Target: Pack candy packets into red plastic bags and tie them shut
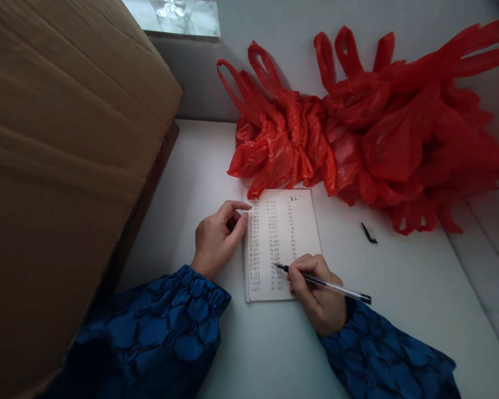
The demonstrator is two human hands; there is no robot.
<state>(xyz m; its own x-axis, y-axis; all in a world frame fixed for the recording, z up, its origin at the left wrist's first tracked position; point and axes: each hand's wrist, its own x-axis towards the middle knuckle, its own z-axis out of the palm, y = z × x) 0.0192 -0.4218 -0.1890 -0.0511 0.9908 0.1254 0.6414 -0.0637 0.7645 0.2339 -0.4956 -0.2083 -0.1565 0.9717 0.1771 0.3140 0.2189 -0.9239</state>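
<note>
A small white notepad lies on the table, its page filled with columns of handwritten numbers. At its left edge rests my left hand, index finger and thumb apart, their tips on the margin of the page; its other fingers are curled and partly hidden. My right hand grips a pen with a clear barrel and black ends. The pen's tip points at the lower part of the middle column, at or just above the paper. A small black pen cap lies to the right of the notepad.
A large cardboard box rises close on the left. Bunched red plastic bags spread along the back and right, touching the notepad's top edge. The white table ends at a slanted edge on the right. Behind stands a pale wall.
</note>
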